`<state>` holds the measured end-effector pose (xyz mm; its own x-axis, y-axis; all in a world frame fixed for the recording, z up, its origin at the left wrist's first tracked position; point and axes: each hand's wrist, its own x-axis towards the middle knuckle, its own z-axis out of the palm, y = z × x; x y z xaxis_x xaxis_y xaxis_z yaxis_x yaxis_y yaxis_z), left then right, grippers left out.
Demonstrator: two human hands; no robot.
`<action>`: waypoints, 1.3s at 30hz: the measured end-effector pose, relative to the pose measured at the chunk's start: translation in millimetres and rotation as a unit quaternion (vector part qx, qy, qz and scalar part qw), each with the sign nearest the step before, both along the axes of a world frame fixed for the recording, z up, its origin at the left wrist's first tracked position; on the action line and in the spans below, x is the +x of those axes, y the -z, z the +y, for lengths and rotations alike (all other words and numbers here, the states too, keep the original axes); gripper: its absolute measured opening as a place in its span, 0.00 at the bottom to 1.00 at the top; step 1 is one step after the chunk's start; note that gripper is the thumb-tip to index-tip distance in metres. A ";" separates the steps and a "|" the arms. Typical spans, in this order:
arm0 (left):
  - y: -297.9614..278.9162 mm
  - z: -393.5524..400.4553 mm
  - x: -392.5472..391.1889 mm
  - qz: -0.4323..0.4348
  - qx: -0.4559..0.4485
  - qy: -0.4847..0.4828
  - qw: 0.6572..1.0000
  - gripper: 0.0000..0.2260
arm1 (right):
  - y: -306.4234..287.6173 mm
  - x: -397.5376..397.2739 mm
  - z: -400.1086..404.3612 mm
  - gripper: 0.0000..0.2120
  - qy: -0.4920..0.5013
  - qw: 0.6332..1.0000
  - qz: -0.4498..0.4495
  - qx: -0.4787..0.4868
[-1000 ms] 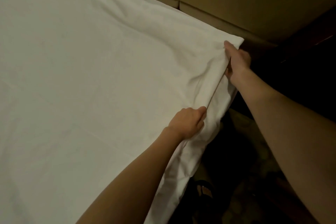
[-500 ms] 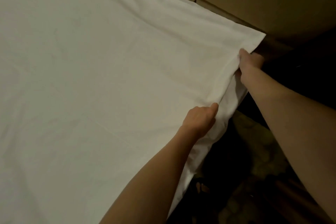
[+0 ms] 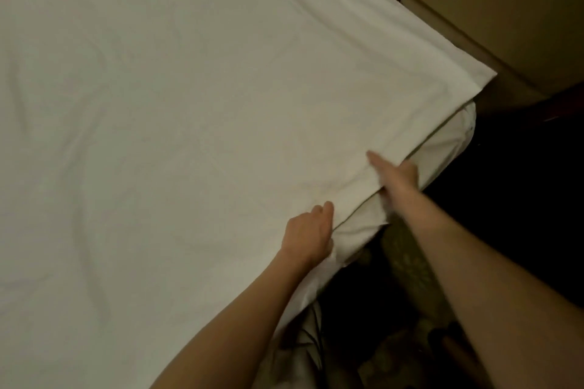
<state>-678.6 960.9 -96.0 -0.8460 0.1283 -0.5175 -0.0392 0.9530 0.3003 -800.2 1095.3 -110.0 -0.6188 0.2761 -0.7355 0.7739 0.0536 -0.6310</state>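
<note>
A white sheet point(image 3: 196, 110) lies spread over the bed and fills most of the view. Its right edge hangs over the mattress corner point(image 3: 455, 139). My left hand point(image 3: 311, 230) grips that edge with curled fingers and bunches the cloth. My right hand point(image 3: 396, 175) is blurred, a short way farther along the same edge. Its thumb lies on top of the sheet and its fingers are hidden under the fold, so it pinches the cloth. The sheet's far corner point(image 3: 483, 76) lies flat and free.
A tan padded headboard or wall panel point(image 3: 505, 9) runs along the far side of the bed. To the right of the bed the floor point(image 3: 521, 199) is dark. Patterned carpet and some dim objects point(image 3: 407, 265) lie below the bed edge.
My right hand has let go near the sheet's far corner and slid back along the edge toward my left hand. The corner now lies flat and the mattress corner shows.
</note>
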 end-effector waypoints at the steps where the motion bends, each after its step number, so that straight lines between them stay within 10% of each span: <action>1: -1.8 -5.3 11.8 -0.011 -0.019 -0.018 1.000 0.16 | 4.0 20.4 -8.5 0.25 -0.008 1.000 -0.023 -0.019; 10: -7.5 -67.1 152.7 -0.091 -0.152 -0.157 0.972 0.10 | -15.8 75.4 -38.2 0.20 0.000 1.000 0.023 0.014; 18: -15.6 -111.3 279.2 -0.140 -0.164 -0.247 0.945 0.01 | -13.4 210.1 -114.0 0.16 -0.028 0.983 -0.079 -0.163; 31: -15.3 -180.9 424.1 -0.092 0.119 -0.542 0.827 0.12 | -0.7 460.8 -270.2 0.22 -0.229 0.934 -0.236 -0.139; 34: -16.9 -203.7 465.5 -0.065 0.269 -0.704 0.654 0.11 | -12.2 495.8 -296.1 0.20 -0.247 0.930 -0.235 -0.139; 37: -18.0 -222.4 496.6 0.001 0.495 -0.821 0.285 0.11 | -25.5 521.8 -310.9 0.13 -0.234 0.926 -0.231 -0.184; 39: -16.5 -230.6 511.5 0.088 0.549 -0.825 0.101 0.13 | -30.7 533.4 -316.7 0.14 -0.194 0.934 -0.204 -0.219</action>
<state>-167.1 730.3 -79.5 -0.1676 -0.3641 -0.9162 0.2261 -0.9187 0.3238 -266.8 778.6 -79.3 -0.2525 -0.2941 -0.9218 0.9311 0.1853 -0.3141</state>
